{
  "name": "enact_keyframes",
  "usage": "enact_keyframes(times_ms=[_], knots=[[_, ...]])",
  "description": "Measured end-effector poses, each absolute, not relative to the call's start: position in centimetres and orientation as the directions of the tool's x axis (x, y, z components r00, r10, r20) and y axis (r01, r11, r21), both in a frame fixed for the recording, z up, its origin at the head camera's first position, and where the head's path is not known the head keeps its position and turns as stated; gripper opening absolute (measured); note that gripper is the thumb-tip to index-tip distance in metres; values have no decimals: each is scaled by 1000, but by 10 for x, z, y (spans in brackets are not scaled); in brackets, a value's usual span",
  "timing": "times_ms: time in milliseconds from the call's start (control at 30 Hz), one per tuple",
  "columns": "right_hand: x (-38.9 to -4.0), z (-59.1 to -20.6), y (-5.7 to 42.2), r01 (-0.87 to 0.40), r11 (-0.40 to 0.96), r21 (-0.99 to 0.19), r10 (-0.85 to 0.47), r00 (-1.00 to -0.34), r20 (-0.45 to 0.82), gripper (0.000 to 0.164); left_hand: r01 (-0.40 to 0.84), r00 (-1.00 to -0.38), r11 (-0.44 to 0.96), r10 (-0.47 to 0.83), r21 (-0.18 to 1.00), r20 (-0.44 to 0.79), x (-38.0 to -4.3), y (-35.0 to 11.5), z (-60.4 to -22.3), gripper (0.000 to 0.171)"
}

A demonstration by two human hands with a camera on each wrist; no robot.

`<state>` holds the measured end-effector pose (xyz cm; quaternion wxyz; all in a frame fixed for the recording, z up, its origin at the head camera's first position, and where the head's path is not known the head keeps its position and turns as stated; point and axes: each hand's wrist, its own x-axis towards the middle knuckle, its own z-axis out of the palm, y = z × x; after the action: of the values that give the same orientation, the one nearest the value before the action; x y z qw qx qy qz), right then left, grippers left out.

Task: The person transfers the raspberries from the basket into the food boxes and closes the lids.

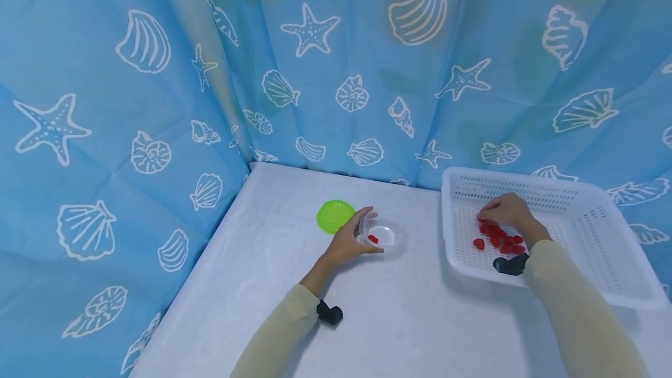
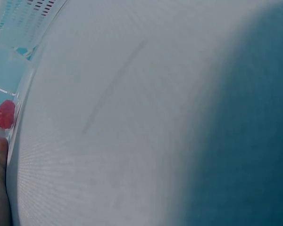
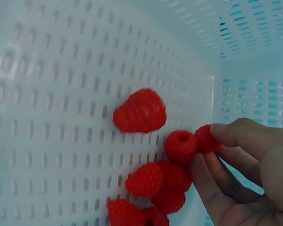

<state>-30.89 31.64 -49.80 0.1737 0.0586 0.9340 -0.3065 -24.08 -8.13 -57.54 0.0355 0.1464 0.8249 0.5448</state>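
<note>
My left hand (image 1: 343, 245) grips a small clear plastic tub (image 1: 387, 234) on the white table, thumb and fingers around its side. One raspberry (image 2: 4, 114) lies inside the tub. In the white perforated basket (image 1: 455, 258), my right hand (image 1: 510, 213) pinches a raspberry (image 3: 206, 139) between thumb and fingers. Several other raspberries (image 3: 145, 180) are heaped beside those fingers on the basket floor, and a single raspberry (image 3: 140, 112) sits a little apart from the heap. Only the edge of the left hand shows in the left wrist view.
A bright green round lid (image 1: 332, 217) lies just beyond the left hand. Blue curtains (image 1: 325, 92) with white shell prints hang behind and to the left of the white-covered table (image 1: 409, 314). The basket's raised rim stands around the right hand.
</note>
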Motion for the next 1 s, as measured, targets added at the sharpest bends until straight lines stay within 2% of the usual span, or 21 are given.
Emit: enact_keyframes(times_ms=[300,533,667,867,1000], knots=[[-308,-499,314,288,645,-708,46,-939,-341,89,199,-956,372,278,907,95,-238,-81,-573,97],[-305,-496,312,303,385,-872,-5,-944,-330,87,196,-957,369,275,908,95,-235,-81,-570,97],[-304,-492,312,346,318,-883,-20,-928,-371,89,191,-958,372,271,908,90,-234,-80,-571,96],[-302,-486,311,408,217,-887,-18,-907,-421,104,187,-959,377,270,907,86,-235,-80,-571,95],[-301,-481,309,431,109,-896,-60,-897,-438,96,190,-959,376,270,907,89,-236,-79,-570,96]])
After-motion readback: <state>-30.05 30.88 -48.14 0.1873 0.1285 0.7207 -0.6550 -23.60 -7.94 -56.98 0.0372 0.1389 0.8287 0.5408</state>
